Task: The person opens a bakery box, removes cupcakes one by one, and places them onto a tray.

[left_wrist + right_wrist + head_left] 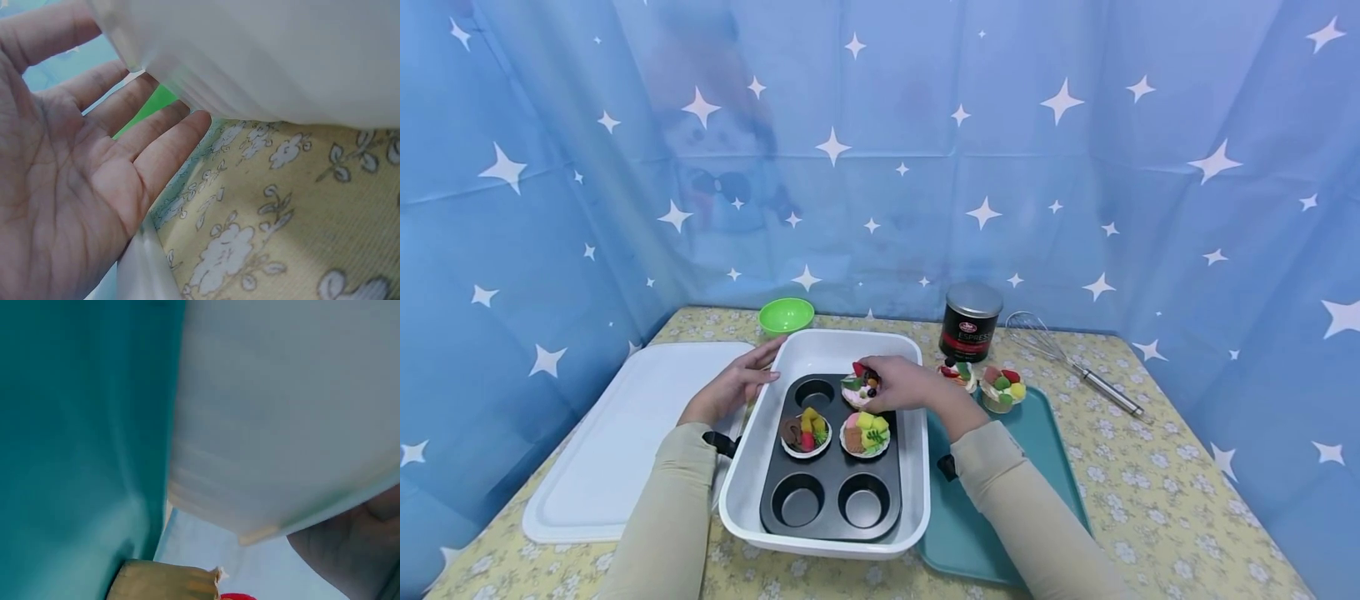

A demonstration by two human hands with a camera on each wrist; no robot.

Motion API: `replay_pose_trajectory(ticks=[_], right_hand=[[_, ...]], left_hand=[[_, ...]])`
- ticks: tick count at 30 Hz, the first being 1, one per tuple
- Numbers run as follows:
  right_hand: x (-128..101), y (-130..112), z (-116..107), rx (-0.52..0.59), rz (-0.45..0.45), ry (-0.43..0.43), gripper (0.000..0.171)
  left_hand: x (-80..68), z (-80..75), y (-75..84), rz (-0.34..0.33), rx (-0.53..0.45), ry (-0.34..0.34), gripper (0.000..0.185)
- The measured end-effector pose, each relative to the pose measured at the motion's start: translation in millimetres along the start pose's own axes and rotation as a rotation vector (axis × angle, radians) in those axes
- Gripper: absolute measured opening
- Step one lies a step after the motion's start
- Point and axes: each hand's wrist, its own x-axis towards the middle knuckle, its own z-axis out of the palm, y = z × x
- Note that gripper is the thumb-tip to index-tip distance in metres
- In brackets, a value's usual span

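Observation:
My right hand (901,383) pinches a cupcake (854,390) with pink frosting and fruit at the back right cup of a dark muffin tin (831,482). Two more fruit-topped cupcakes fill the middle row, a chocolate one (795,432) left and a yellow-topped one (865,437) right. The back left cup and both front cups are bare. The tin lies in a deep white basin (823,547). My left hand (733,385) is at the basin's left rim; the left wrist view shows its extended fingers (172,147) against the outer wall.
Two cupcakes, one (955,373) beside another (1002,392), stand at the back of a teal tray (977,525) right of the basin. Behind are an espresso can (970,329), a whisk (1097,385) and a green bowl (786,317). A white board (610,450) lies left.

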Motion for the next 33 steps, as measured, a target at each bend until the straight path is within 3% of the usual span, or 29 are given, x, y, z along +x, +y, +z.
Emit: replay_pose_trajectory(ticks=[17,33], right_hand=[[2.2,0.5,7.2,-0.031,-0.004,0.071,0.064],[0.5,2.2,7.9,-0.003,-0.029,0.104,0.071]], left_hand=[[0.8,-0.5,-0.3,-0.001,0.000,-0.004,0.076],[0.5,-0.5,-0.2,0.002,0.000,-0.003,0.076]])
